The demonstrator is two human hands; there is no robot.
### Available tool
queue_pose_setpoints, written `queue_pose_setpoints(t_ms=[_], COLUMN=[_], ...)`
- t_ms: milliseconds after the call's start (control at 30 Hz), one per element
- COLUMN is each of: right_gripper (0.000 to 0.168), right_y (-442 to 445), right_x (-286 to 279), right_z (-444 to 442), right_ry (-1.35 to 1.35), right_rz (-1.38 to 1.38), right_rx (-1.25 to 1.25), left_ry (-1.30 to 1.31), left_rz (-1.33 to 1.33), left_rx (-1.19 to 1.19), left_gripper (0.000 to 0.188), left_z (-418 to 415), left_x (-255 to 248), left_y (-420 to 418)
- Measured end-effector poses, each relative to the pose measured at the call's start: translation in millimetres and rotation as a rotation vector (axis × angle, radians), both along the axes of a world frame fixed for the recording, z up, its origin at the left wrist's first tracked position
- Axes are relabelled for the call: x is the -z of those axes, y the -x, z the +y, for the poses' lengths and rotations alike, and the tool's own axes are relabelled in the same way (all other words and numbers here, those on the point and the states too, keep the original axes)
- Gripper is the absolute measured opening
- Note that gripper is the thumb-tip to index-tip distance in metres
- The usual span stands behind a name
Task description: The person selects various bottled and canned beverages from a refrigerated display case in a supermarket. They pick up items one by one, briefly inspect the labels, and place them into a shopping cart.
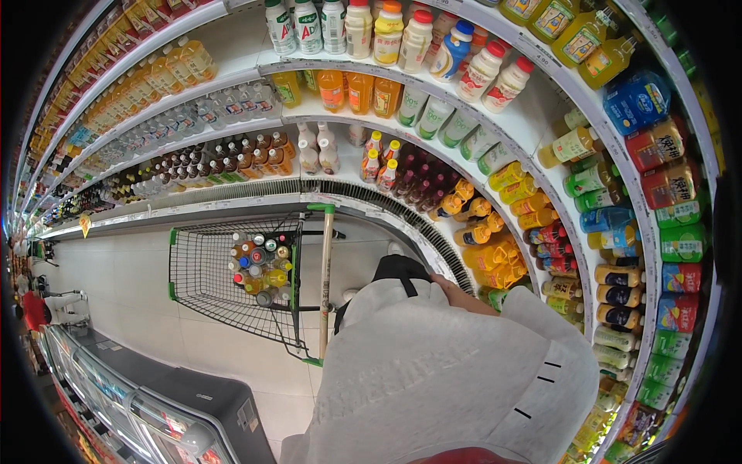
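Note:
My right forearm (466, 298) shows below a light grey sleeve, beside the curved drinks shelving. Its hand end runs down by my black legwear (400, 268), and whether the fingers hold anything cannot be seen. My left hand is out of view. In front of me stands a wire shopping cart (203, 255) with green corners and a tan handle bar (326, 272); no hand is visible on the bar. Bottles and cans (261, 269) with caps of several colours are grouped at the cart's handle end.
Curved shelves (440, 81) with bottled drinks wrap around the cart and me. A black grille (371, 200) edges their base. Across the tiled floor (220, 342) is a glass-topped display case (174, 429). A person in red (35, 310) is at far left.

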State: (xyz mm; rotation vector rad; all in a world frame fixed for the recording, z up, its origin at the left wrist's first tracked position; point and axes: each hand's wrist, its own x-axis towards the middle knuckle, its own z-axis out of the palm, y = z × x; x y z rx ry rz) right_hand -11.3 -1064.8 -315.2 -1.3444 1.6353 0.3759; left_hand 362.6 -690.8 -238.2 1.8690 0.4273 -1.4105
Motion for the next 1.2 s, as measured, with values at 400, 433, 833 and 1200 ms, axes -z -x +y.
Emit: queue_pose_setpoints(t_ms=[400,433,833,1200], right_gripper=[0.031,0.031,0.033,0.035], right_y=[25.1,25.1,45.1,-25.2], right_x=[26.1,13.3,-39.7,-48.7], right_z=[-71.1,-82.3,-213.5,-239.6], right_ry=[0.006,0.001,-0.137,-0.155], right_rz=[-0.025,-0.042,-0.078,-0.443], right_rx=[0.007,0.037,-0.191,-0.940], left_ry=[0.042,0.046,-0.044,0.254], left_rz=[-0.077,-0.078,-0.134,0.161], left_rx=[-0.001,-0.002,-0.439,-1.246], left_gripper=[0.025,0.025,0.027,0.033], left_z=[-117.7,-124.8,-120.2,-60.1], left_x=[-27.5,-23.0,-47.6,-54.7], left_y=[2.6,2.6,129.0,201.7])
